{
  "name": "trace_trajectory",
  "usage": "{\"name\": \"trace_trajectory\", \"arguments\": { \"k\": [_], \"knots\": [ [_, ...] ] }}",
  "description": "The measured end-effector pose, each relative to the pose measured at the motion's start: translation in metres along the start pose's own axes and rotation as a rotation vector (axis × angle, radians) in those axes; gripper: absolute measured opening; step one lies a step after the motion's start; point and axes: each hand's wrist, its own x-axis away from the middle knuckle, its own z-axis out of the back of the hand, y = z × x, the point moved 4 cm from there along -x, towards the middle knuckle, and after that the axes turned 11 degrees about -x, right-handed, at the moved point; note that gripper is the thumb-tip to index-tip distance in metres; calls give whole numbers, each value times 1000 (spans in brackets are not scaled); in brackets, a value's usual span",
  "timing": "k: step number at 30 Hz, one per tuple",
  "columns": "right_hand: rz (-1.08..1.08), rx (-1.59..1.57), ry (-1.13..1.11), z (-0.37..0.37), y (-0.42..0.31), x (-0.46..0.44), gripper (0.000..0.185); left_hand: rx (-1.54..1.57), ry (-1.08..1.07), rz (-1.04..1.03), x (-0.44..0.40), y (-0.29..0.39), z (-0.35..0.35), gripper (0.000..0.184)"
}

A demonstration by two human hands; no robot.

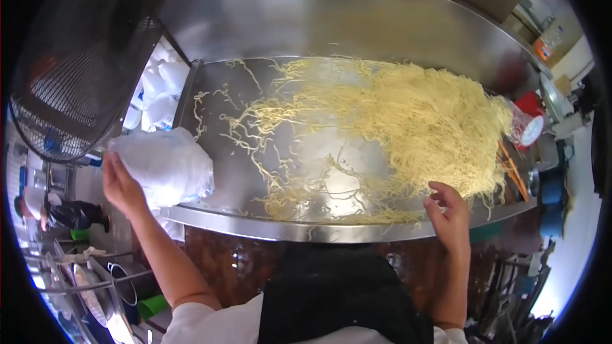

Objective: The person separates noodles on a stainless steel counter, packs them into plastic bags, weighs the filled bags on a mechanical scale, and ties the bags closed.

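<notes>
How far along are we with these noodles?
Partway, I'd judge. Possibly done: white bags beyond the left end of the metal table, contents unclear. In hand: another white bag, in the left hand; right hand empty. Remaining: the large noodle heap and loose strands.

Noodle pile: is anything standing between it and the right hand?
Nothing visible stands between the right hand and the noodle pile; the fingertips are at its near edge. The orange sticks lie to the pile's right, out of the way.
</notes>
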Motion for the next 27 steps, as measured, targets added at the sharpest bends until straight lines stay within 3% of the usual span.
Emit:
{"name": "trace_trajectory", "arguments": {
  "k": [6, 8, 10, 12, 14, 16, 18, 21, 24, 25, 27],
  "knots": [
    [-31, -14, 30, 17, 10, 1, 33, 140, 285, -22, -24, 10, 27, 34],
    [-88, -91, 62, 22, 15, 3, 34, 511, 257, -25, -24, 0, 37, 26],
    [36, -177, 1, 11, 0, -2, 42, 904, -33, 159, 11, 85, 41, 27],
    [192, -65, -75, -13, -47, -3, 59, 1150, -397, 348, 49, 160, 30, 28],
    [501, 141, -159, -41, -89, 1, 74, 1312, -801, 392, 86, 193, -5, 32],
    [657, 25, -225, -70, -102, 7, 77, 927, -1082, 444, 138, 216, -41, 33],
    [548, 52, -303, -87, -100, 6, 64, 1017, -1486, 667, 206, 224, -76, 35],
    [283, -27, -288, -90, -64, 1, 40, 1228, -1644, 790, 251, 239, -83, 49],
    [119, -188, -46, -74, -36, -3, 23, 1490, -1745, 1205, 252, 225, -105, 76],
    [87, -245, 62, -64, -31, -3, 20, 1497, -1777, 782, 253, 223, -107, 83],
    [32, -222, 72, -58, -26, -3, 19, 1417, -1719, -27, 268, 213, -93, 99]
  ]
}}
